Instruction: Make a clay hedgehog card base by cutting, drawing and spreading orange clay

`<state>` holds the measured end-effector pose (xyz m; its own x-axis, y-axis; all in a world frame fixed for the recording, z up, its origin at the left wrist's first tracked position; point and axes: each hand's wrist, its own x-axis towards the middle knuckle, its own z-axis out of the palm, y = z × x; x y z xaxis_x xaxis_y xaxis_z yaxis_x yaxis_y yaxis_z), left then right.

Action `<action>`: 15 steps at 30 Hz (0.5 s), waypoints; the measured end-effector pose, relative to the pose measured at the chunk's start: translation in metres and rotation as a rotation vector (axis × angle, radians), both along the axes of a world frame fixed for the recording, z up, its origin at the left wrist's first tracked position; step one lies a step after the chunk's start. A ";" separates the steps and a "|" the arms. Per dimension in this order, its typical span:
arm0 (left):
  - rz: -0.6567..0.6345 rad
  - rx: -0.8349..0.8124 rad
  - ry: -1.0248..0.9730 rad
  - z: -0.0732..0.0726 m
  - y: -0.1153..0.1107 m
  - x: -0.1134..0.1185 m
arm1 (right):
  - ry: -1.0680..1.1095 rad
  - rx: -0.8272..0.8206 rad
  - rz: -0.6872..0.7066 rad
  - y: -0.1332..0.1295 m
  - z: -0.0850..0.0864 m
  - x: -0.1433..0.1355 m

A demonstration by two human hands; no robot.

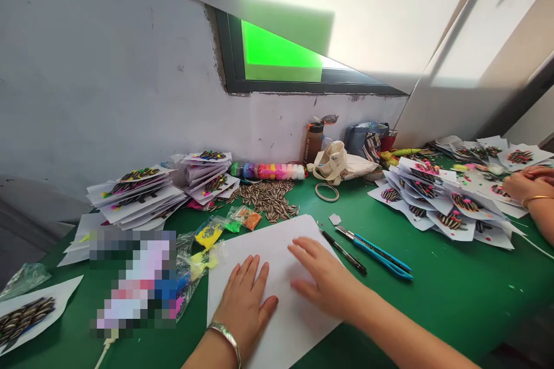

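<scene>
A stack of white paper (277,248) lies before me on the green table. My left hand (244,294) rests flat on its left part, fingers stretched out and a silver bangle at the wrist. Over the right part is my right hand (318,277), slightly blurred, fingers apart and nothing in it; whether it touches the paper I cannot tell. Just right of the paper are a black pen (346,253) and a blue utility knife (378,251). Small bags of coloured clay, among them a yellow one (211,233) and an orange one (251,219), lie beyond its upper left edge.
Striped seeds (268,196) are heaped behind the paper, near a tape roll (326,192). Stacks of seed-decorated sheets stand left (138,196) and right (437,202). A bottle (312,144) and a cloth bag (341,164) are by the wall. Another person's hands (532,184) are far right.
</scene>
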<state>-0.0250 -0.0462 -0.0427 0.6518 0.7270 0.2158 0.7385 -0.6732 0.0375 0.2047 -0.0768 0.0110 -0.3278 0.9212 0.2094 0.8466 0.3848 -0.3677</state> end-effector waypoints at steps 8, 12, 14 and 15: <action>-0.015 -0.072 -0.008 0.018 0.004 0.000 | -0.025 -0.120 0.205 -0.075 -0.013 -0.004; -0.009 -0.068 -0.083 0.032 0.001 -0.010 | 0.005 -0.028 0.174 -0.074 -0.007 -0.009; -0.006 -0.110 -0.075 0.037 -0.008 -0.014 | 0.028 0.063 0.161 -0.074 -0.013 -0.011; -0.028 -0.145 -0.045 0.038 -0.015 -0.015 | 0.042 0.122 0.150 -0.075 -0.018 -0.012</action>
<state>-0.0401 -0.0607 -0.0045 0.6640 0.7346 0.1390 0.7151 -0.6783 0.1688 0.1927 -0.1514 -0.0073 -0.4481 0.8297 0.3328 0.7613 0.5493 -0.3445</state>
